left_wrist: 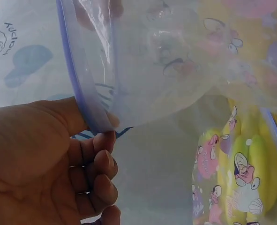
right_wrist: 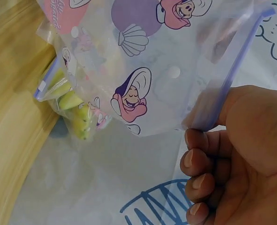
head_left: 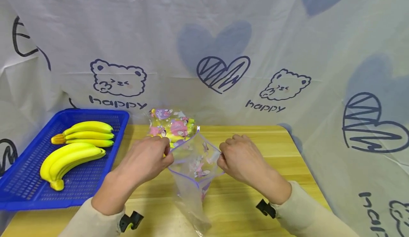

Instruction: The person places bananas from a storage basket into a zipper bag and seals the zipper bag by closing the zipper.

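Note:
Both hands hold a clear zip bag (head_left: 188, 190) with a purple seal and pink cartoon prints, its mouth spread wide between them. My left hand (head_left: 146, 158) pinches the left end of the purple rim; in the left wrist view the thumb and index finger (left_wrist: 105, 140) meet on it. At the opposite end, my right hand (head_left: 241, 159) pinches the rim between thumb and index finger (right_wrist: 194, 138). No fruit shows inside this bag. Just behind it lies a second printed zip bag (head_left: 172, 125) with yellow bananas (left_wrist: 265, 164) inside.
On the left, a blue plastic basket (head_left: 123, 123) holds two banana bunches, a rear one (head_left: 89, 135) and a front one (head_left: 68, 160). All this stands on a wooden table (head_left: 262, 201). A white printed curtain (head_left: 172, 52) hangs close behind and along the right side.

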Tool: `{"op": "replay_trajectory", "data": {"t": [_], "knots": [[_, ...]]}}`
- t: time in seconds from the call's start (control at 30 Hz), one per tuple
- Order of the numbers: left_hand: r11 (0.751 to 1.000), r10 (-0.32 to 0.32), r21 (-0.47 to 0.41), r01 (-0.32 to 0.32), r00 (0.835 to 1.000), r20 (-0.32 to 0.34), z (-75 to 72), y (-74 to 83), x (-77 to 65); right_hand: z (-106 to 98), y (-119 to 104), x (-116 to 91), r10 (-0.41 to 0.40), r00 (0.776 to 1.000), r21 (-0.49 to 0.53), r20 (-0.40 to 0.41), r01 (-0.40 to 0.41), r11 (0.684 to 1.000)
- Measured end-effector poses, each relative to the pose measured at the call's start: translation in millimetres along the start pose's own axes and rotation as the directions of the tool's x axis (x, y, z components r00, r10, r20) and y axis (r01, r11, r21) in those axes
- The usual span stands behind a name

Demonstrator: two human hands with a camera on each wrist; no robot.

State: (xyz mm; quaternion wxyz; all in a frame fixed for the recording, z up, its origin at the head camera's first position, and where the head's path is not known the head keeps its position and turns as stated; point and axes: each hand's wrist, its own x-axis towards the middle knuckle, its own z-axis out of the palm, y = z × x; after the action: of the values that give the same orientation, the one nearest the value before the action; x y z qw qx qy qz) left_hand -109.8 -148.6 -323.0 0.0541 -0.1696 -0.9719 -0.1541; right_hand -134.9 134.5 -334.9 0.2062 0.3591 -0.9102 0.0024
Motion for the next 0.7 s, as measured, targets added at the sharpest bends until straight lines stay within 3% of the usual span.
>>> {"op": "replay_trajectory", "data": {"t": [0.17,0.43,0.53,0.7], "knots": [[1.0,-0.006,-0.03,0.005,1.0,-0.003,-2.4,3.1,-0.4,0.4,-2.1,1.7,-0.009,1.0,0.017,-0.012,0.009,1.0],[1.0,0.002,-0.026,-0.002,1.0,-0.007,-2.7,4.6,0.1,0.5,7.4,0.5,-0.021,0.995,-0.096,-0.096,0.012,0.995],[1.0,0.006,-0.027,-0.006,1.0,-0.014,-2.3,5.2,-0.1,-0.2,8.5,0.1,-0.043,0.996,-0.08,-0.081,0.036,0.996],[0.999,0.01,-0.033,-0.011,1.0,-0.015,-1.2,7.2,0.5,-2.2,5.6,-1.3,-0.029,0.999,0.008,0.013,0.029,1.0]]}}
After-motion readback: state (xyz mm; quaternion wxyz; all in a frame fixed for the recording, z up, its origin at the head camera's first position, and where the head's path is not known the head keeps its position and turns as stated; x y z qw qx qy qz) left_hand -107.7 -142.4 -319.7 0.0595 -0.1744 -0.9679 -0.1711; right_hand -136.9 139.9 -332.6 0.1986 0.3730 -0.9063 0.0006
